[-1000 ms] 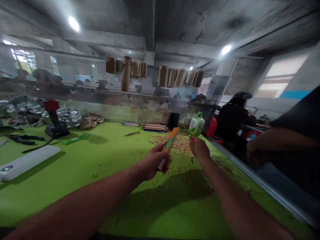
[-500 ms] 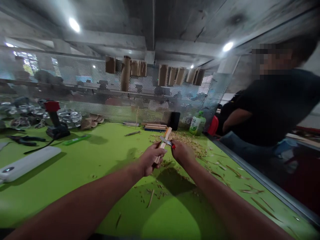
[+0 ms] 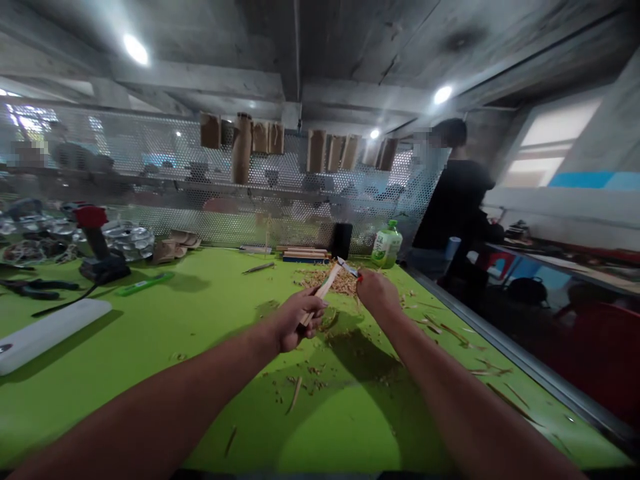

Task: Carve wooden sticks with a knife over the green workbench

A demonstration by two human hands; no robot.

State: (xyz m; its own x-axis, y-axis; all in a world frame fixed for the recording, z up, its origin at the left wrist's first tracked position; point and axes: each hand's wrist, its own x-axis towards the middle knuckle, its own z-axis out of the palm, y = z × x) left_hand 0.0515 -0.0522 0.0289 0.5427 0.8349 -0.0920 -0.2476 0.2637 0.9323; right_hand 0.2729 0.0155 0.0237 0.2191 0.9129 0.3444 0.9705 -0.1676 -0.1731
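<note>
My left hand point(image 3: 301, 318) is closed round the lower part of a pale wooden strip point(image 3: 327, 283), which tilts up and away from me. In my right hand point(image 3: 379, 291) is a knife with a red part at its handle, and its blade point(image 3: 346, 267) lies at the strip's far end. Whether the edge is touching the wood I cannot tell. Beneath and beyond the hands, wood shavings point(image 3: 345, 283) are heaped on the green tabletop point(image 3: 200, 347).
A green bottle point(image 3: 387, 245) and a dark phone-like slab point(image 3: 342, 241) stand at the back. Leftward are a cordless drill point(image 3: 97, 243), pliers point(image 3: 37, 288), a green cutter point(image 3: 145, 284) and a white bar-shaped object point(image 3: 55, 333). A person point(image 3: 453, 193) stands beyond the right edge.
The knife has slid from the strip's middle to its far end as my right hand moved away from my left. The person at right now stands farther off. The view has shifted slightly right.
</note>
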